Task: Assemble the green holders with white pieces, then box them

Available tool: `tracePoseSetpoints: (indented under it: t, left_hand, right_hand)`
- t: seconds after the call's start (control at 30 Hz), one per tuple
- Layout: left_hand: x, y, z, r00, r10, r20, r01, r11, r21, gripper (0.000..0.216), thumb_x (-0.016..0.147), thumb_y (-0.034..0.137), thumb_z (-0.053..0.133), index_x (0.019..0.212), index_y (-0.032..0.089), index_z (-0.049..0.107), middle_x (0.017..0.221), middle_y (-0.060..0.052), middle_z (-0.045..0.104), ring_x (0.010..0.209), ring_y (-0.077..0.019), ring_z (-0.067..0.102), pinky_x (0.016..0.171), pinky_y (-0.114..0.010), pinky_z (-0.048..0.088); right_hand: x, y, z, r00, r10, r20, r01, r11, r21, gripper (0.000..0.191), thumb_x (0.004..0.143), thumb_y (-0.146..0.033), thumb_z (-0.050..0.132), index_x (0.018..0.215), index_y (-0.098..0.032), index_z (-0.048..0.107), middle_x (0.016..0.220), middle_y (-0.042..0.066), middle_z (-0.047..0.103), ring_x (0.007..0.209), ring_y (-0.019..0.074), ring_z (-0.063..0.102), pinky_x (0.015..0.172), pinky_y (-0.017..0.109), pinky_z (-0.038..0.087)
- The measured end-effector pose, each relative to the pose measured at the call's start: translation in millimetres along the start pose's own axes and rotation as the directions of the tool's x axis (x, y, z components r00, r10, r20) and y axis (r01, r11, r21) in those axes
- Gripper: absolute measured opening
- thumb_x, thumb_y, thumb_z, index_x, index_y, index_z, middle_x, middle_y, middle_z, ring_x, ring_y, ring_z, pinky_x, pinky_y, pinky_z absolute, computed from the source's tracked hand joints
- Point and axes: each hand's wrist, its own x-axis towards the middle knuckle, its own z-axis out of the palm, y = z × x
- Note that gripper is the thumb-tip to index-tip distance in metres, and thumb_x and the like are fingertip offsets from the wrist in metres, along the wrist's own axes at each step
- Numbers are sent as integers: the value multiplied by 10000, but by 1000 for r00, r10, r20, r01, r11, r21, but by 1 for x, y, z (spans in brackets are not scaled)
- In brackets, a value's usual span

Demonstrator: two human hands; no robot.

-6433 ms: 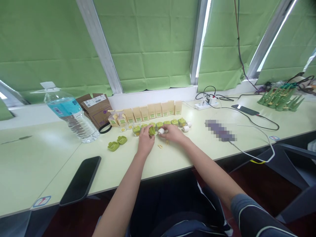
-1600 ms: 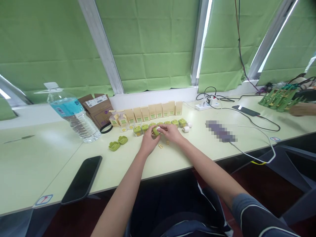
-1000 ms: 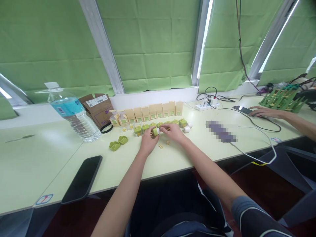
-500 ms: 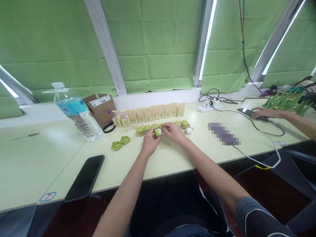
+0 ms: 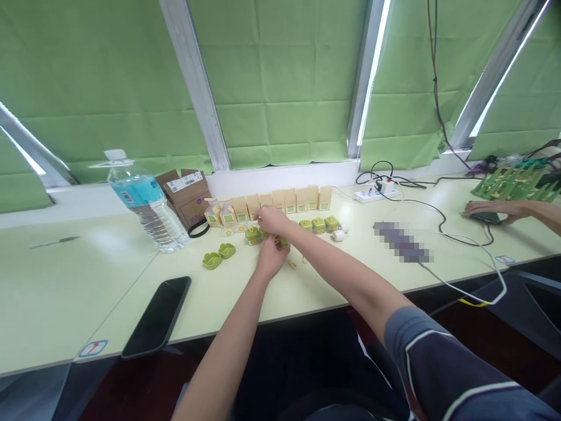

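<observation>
My left hand [image 5: 272, 258] is closed around a small green piece [image 5: 281, 240] with pale bits showing on it; the fingers hide most of it. My right hand [image 5: 272, 218] reaches across to the left, above and beyond it, fingers bent down over the row of small clear jars with green lids. What its fingertips hold, if anything, is hidden. One green-lidded jar [image 5: 252, 235] stands just left of the hands. More such jars [image 5: 318, 225] are to the right of my forearm. A small yellow loop [image 5: 292, 265] lies near my left wrist.
Behind the jars stands a row of small cream boxes [image 5: 290, 200]. Two green flower-shaped pieces [image 5: 212, 261], a phone [image 5: 156, 316], a water bottle [image 5: 146, 204] and a cardboard box [image 5: 186, 202] are at left. White pieces [image 5: 338, 235] lie right. Another person's hand [image 5: 491, 209] rests far right.
My right hand has moved left from beside the left hand to above the jar row. The piece in my left hand has turned, its white part no longer showing. The other person's hand shifted right.
</observation>
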Motion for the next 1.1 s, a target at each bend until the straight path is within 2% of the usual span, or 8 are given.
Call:
tracePoseSetpoints:
  t: [0.13, 0.3, 0.43, 0.6, 0.83, 1.0, 1.03, 1.1]
  left_hand:
    - [-1, 3, -1, 1000, 6, 17, -6, 1000, -15, 256, 749, 178, 686, 995, 159, 619, 908, -97, 700, 813, -232, 652, 765, -386, 530]
    - [-1, 7, -2, 999, 1, 34, -3, 999, 41, 280, 745, 129, 651, 1022, 161, 625, 952, -115, 702, 847, -259, 649, 754, -387, 518]
    - [0, 9, -4, 999, 10, 34, -13, 995, 97, 273, 763, 116, 630, 1031, 167, 624, 1040, -139, 698, 906, -289, 646, 758, -394, 501]
    - [1, 9, -6, 998, 16, 52, -22, 993, 114, 249, 775, 104, 624, 1021, 143, 617, 1049, -156, 692, 914, -287, 638, 776, -396, 492]
    - [-1, 0, -1, 1000, 9, 28, -8, 999, -40, 370, 757, 161, 684, 1122, 168, 624, 970, -97, 699, 853, -227, 654, 817, -398, 529]
    - [-1, -2, 0, 1000, -12, 18, 13, 996, -93, 491, 751, 160, 691, 1236, 184, 620, 1076, -106, 694, 898, -205, 673, 907, -412, 532]
    - [-1, -2, 0, 1000, -13, 18, 15, 994, -104, 492, 750, 160, 693, 1237, 188, 623, 1090, -107, 693, 902, -204, 677, 910, -411, 536]
    - [-1, -2, 0, 1000, -14, 22, 16, 994, -108, 482, 753, 166, 694, 1230, 193, 630, 1096, -107, 694, 899, -206, 683, 907, -410, 543]
  right_hand:
    - [20, -7, 11, 993, 103, 64, -101, 994, -32, 332, 859, -119, 624, 1157, -201, 747, 1238, 152, 696, 1193, 322, 627, 955, 407, 527]
    - [33, -7, 24, 980, 174, 101, -172, 985, -24, 323, 834, -108, 680, 1148, -163, 735, 1215, 165, 713, 1150, 297, 669, 950, 397, 535]
    - [39, -3, 31, 973, 204, 108, -203, 979, -14, 319, 819, -126, 703, 1136, -141, 729, 1187, 193, 720, 1141, 315, 678, 932, 422, 558]
    - [42, -4, 34, 971, 220, 93, -221, 975, -2, 317, 819, -109, 688, 1134, -107, 722, 1156, 208, 727, 1109, 327, 692, 909, 428, 568]
    - [35, 1, 13, 985, 173, 0, -173, 982, 70, 179, 904, -151, 602, 1020, -127, 736, 1118, 172, 745, 1097, 281, 688, 926, 365, 533]
    - [14, 21, -12, 992, 104, -68, -93, 984, 154, 174, 967, -262, 564, 1049, -178, 692, 1157, 93, 738, 1088, 197, 672, 932, 286, 497]
    - [6, 26, -16, 991, 98, -86, -81, 980, 182, 173, 974, -282, 555, 1046, -184, 678, 1157, 82, 734, 1081, 186, 666, 918, 279, 495]
    - [-11, 36, -21, 985, 111, -136, -55, 932, 359, 154, 967, -287, 544, 1012, -189, 654, 1096, 61, 735, 1002, 173, 666, 858, 274, 494]
